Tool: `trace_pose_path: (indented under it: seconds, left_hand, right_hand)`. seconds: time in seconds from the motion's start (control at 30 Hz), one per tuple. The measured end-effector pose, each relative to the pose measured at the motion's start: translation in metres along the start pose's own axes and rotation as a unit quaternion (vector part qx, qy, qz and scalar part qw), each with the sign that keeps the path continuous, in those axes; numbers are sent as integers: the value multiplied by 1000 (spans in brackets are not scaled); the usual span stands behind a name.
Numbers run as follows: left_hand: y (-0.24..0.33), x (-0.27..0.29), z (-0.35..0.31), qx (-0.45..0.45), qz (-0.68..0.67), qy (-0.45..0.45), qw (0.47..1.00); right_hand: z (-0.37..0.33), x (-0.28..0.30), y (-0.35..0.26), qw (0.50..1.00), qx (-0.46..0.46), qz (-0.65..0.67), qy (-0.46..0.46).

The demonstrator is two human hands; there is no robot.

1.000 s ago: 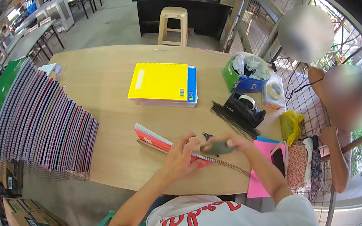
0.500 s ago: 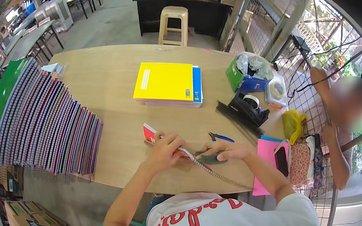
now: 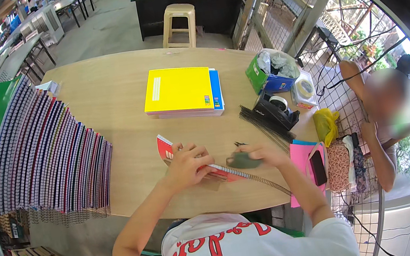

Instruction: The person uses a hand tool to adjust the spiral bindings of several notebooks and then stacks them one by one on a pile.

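Observation:
My left hand [image 3: 188, 165] is closed around a red-covered notebook [image 3: 164, 145] standing on its edge near the table's front. A wire coil [image 3: 269, 184] runs along the notebook's edge, and its loose end trails right toward the pink sheet. My right hand [image 3: 268, 154] is closed on a dark green object [image 3: 241, 160], blurred, its kind unclear. It is held just above the coil, apart from the notebook. Behind the right hand, the small cutting pliers [image 3: 239, 144] are mostly hidden.
A tall stack of spiral notebooks [image 3: 49, 151] stands left. Yellow notebooks [image 3: 178, 88] lie at centre. To the right are loose coils [image 3: 264, 128], a tape dispenser [image 3: 276, 109], a box with plastic bags [image 3: 272, 73] and a phone [image 3: 317, 168]. Another person [image 3: 378, 155] is beyond the mesh.
My right hand, with the dark green object, has lifted away from the coil and moved slightly right and back. My left hand still holds the notebook. The whole view has shifted slightly.

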State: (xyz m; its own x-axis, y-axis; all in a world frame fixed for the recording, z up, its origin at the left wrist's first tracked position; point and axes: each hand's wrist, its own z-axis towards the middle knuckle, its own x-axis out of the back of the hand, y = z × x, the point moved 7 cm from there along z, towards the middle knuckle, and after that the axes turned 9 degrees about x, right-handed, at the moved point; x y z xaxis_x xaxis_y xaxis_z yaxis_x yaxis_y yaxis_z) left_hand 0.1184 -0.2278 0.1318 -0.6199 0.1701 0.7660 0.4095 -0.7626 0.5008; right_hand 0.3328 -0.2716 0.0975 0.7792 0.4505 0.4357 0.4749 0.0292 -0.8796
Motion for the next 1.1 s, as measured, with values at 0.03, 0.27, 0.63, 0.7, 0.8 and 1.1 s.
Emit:
trace_pose_path:
  seconds: [0.03, 0.27, 0.63, 0.7, 0.8, 1.1]
  left_hand:
    - [-2, 2, 0, 0, -2, 1, 1000]
    - [-3, 11, -6, 7, 5, 24, 1000]
    - [-31, 29, -12, 63, 26, 79, 995]
    - [-37, 30, -15, 80, 34, 71, 994]
    - [-39, 52, -24, 159, 75, 162, 971]
    - [-64, 42, -25, 175, -81, 152, 969]
  right_hand:
    - [-6, -9, -15, 963, 135, 227, -44]
    - [14, -10, -36, 992, 106, 53, -48]
    - [31, -8, -44, 934, 159, 309, -78]
    - [39, -15, -44, 991, 49, -90, -91]
    - [39, -5, -35, 979, 153, 129, -32]
    - [56, -23, -51, 979, 157, 4, -127]
